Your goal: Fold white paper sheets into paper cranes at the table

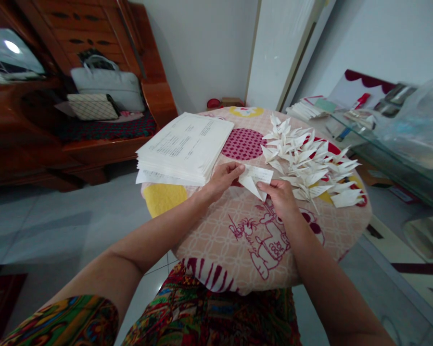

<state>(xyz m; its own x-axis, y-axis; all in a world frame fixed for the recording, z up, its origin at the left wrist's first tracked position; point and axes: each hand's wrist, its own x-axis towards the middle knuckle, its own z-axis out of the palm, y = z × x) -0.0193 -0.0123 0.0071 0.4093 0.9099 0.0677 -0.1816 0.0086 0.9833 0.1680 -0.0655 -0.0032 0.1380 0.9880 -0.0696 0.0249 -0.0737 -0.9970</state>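
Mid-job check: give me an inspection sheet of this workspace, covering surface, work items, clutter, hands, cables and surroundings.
Surface: round cloth-covered table, patterned.
Work items: partly folded paper held over the table; stack of printed sheets at left; many folded paper pieces heaped at right.
Clutter: clear plastic bag and other items on a glass-topped stand, right of the table.
Hands: left hand grips the paper's left end; right hand pinches its lower right part.
Cables: none I can make out.
Surroundings: wooden bench beyond at left, bearing a grey bag and pale purse.
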